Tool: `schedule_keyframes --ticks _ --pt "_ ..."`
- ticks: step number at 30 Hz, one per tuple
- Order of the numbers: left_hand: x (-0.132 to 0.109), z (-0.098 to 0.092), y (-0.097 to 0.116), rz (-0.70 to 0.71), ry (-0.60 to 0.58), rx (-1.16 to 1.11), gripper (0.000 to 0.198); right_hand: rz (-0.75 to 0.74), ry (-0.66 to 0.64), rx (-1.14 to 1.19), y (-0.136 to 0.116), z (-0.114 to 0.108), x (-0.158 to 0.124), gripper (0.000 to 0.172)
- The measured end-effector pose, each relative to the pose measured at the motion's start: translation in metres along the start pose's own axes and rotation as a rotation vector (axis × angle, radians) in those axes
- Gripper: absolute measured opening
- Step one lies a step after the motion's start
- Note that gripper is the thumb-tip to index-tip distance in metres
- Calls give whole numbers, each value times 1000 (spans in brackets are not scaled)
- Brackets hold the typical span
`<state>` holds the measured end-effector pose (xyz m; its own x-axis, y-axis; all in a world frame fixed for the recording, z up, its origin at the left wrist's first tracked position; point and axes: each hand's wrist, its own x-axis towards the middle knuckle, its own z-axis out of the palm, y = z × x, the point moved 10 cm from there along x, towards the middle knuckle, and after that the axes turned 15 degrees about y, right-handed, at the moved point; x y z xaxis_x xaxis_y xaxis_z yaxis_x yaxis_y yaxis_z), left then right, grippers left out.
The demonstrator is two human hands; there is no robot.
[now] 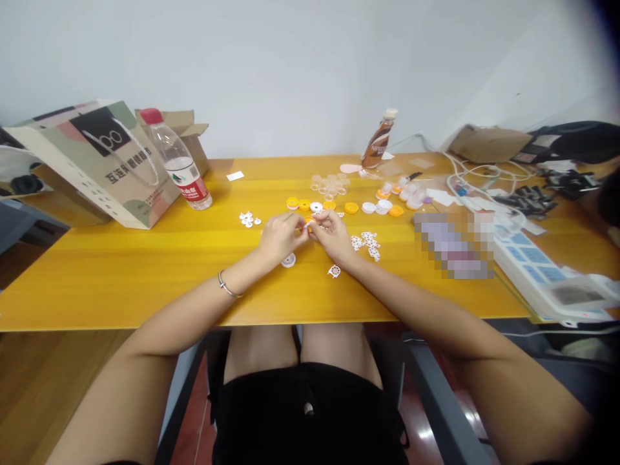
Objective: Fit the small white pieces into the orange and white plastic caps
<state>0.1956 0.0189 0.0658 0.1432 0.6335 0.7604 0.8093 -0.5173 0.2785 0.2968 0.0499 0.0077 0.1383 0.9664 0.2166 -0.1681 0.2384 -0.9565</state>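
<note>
My left hand (285,236) and my right hand (334,236) meet over the middle of the table. Both are closed, fingertips pinching a small orange-and-white round plastic piece (309,223), which the fingers partly cover. A white round cap (289,260) lies just below my left hand. Closer to my right wrist are a white wheel-shaped plastic part (334,271) and a cluster of white openwork parts (369,243). Small white knobbed parts (248,219) lie left of my hands. Beyond the fingers runs a row of orange caps (304,204) and white caps (369,207).
Clear plastic cups (330,186) stand behind the caps, with several orange-based clear pieces (385,190) to their right. A water bottle (186,174) and paper bag (130,168) stand left. A brown drink bottle (379,142) is at the back; a power strip (537,271) lies right.
</note>
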Motion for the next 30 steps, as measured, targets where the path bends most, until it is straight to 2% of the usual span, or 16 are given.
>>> schedule_keyframes --ticks 3,7,16,19,25,28,30 --pt "2 -3 0 35 16 -33 3 85 -8 43 4 0 -1 36" --pt "2 -3 -5 10 -7 -110 5 162 -26 53 8 2 -4 40" --pt "0 -5 -2 -14 -68 -210 7 172 -31 44 7 0 -4 42" --pt "1 -1 -11 -145 -90 -309 10 152 -39 44 5 0 -4 43" --pt "-12 23 -48 -574 -122 -566 22 146 -105 47 2 3 -7 40" --pt "-20 35 -54 -658 -166 -662 25 187 -146 62 4 6 -8 35" --pt "-20 36 -56 -671 -180 -669 24 227 -182 67 8 9 -8 31"
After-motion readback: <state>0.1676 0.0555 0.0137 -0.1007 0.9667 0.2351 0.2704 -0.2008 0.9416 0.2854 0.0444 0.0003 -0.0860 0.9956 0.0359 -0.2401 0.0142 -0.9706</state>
